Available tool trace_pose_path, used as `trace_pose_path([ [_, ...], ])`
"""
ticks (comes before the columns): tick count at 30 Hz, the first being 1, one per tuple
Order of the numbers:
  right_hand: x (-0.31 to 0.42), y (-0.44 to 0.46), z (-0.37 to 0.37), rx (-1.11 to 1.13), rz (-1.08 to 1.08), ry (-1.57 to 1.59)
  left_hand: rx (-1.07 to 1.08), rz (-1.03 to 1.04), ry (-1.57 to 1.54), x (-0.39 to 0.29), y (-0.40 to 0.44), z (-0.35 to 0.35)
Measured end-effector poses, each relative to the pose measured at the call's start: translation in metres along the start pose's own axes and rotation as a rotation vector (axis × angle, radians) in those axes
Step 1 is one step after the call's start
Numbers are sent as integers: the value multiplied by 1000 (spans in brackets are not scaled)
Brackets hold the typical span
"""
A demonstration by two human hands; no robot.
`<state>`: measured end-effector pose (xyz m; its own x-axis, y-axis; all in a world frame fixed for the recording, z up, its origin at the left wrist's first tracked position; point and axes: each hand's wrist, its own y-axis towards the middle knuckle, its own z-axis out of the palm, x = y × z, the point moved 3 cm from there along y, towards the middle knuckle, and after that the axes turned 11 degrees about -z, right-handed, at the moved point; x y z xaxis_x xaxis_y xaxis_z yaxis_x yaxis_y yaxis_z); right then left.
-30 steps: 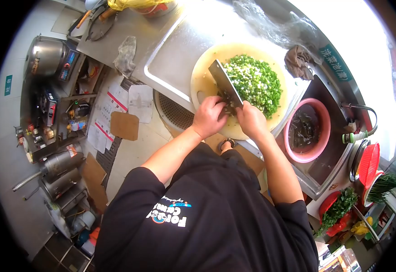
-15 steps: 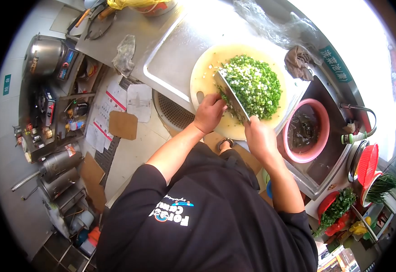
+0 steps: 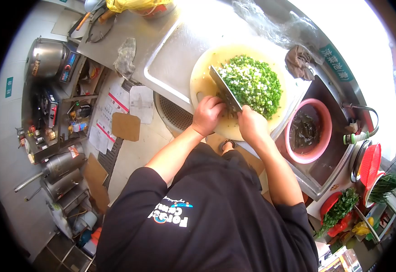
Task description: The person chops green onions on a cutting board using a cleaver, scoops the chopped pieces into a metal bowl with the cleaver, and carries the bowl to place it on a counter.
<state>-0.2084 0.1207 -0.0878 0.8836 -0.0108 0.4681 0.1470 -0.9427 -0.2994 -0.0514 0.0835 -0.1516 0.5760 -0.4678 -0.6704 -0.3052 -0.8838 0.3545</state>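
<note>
My right hand (image 3: pixel 253 123) is wrapped round the handle of a broad cleaver (image 3: pixel 225 88), whose blade slants up and left over the round yellow cutting board (image 3: pixel 202 77). Right of the blade lies a heap of chopped green onion (image 3: pixel 254 86), green with white bits. My left hand (image 3: pixel 208 113) is at the board's lower left edge, fingers curled beside the lower part of the blade. What those fingers press or hold is too small and hidden to name.
A pink basin (image 3: pixel 327 131) with dark contents in liquid stands in the sink (image 3: pixel 318 179) at right. A crumpled brown cloth (image 3: pixel 299 62) and clear plastic (image 3: pixel 270 25) lie beyond the board. Leafy greens (image 3: pixel 340 208) are at lower right.
Over the last half second the cleaver and my right hand have shifted up and left, nearer my left hand. The heap stays in place.
</note>
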Motion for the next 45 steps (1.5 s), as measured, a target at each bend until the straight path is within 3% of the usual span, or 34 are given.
trace_pose_path([
  [9,10,-25,-4,141,18,-22,36,-87,-29,6,-3,2],
  [15,-2,7,21,-60,-57,28,20,-13,5,4,-11,-2],
  [22,6,-33,-13,27,-27,41,7,-70,-53,8,-4,3],
  [27,3,-15,16,100,25,-25,38,-38,-8,9,-3,0],
  [33,0,3,12,-50,-21,11,24,21,78,9,-3,-2],
  [39,5,-25,-5,36,-12,22,14,-133,-10,10,-4,3],
  [41,3,-21,10,69,-1,4,47,-29,19,9,-4,-1],
  [45,0,4,26,19,-41,-34,62,-12,41,6,-5,-5],
])
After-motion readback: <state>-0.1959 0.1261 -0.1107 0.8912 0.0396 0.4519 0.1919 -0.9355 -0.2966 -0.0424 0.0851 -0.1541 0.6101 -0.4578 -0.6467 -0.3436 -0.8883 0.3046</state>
